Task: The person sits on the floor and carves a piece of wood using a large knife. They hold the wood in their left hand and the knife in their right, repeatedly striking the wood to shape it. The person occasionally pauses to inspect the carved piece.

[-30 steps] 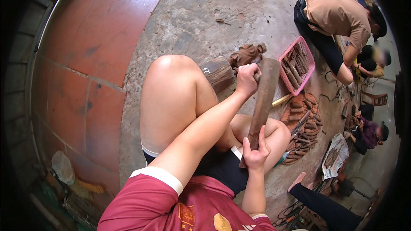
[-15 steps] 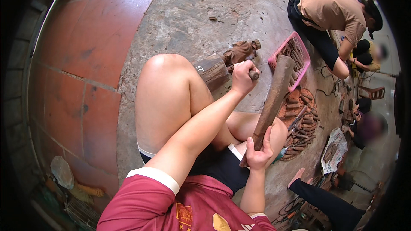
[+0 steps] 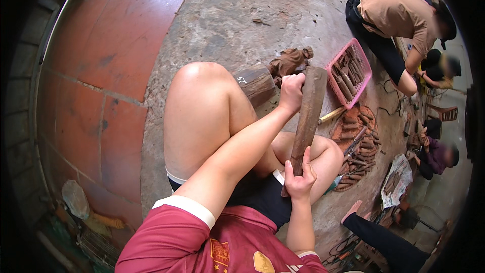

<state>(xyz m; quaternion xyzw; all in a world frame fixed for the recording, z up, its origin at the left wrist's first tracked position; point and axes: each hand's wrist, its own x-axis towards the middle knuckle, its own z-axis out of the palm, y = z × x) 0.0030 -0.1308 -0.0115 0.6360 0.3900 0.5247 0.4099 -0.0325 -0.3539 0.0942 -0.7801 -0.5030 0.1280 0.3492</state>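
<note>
My left hand (image 3: 292, 92) is closed around a wooden-handled chisel, its blade hidden from view. In my right hand (image 3: 300, 178) is the narrow end of a long brown wooden mallet (image 3: 309, 114). The mallet's broad end overlaps the chisel's handle end beside my left fist; whether they touch I cannot tell. Just beyond the left hand lies a carved brown wooden figure (image 3: 290, 63), with a squared wood block (image 3: 256, 84) bearing a white mark against it. Whether figure and block are one piece is unclear. My bent left knee (image 3: 202, 83) partly covers the block.
A pink basket (image 3: 370, 73) of wooden-handled tools stands to the right. Nearer lie a heap of similar tools (image 3: 361, 146) and a yellow handle (image 3: 332, 115). A co-worker in a tan shirt (image 3: 396, 10) bends over at upper right. Red tiles (image 3: 76, 136) cover the left.
The mallet's broad end has swung left to the chisel handle, now covering the handle's end. The basket's contents and the yellow handle have come into view.
</note>
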